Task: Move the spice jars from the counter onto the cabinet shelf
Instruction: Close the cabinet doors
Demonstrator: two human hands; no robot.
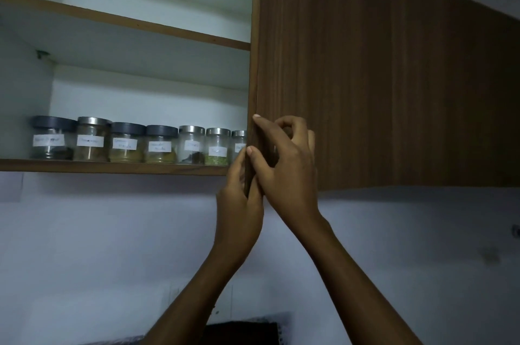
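Several labelled glass spice jars (pixel 126 142) stand in a row on the lower cabinet shelf (pixel 112 167), some with dark lids, some with steel lids. The rightmost jar (pixel 239 145) is partly hidden behind the brown wooden cabinet door (pixel 323 63). My left hand (pixel 239 204) grips the door's lower left edge from the inner side. My right hand (pixel 284 159) lies over the same edge from the outside, fingers curled around it.
An upper shelf (pixel 126 21) inside the cabinet holds nothing visible. A second brown door (pixel 455 91) is closed to the right. A pale wall (pixel 112 246) runs below the cabinet, and a dark object (pixel 244 333) sits at the bottom edge.
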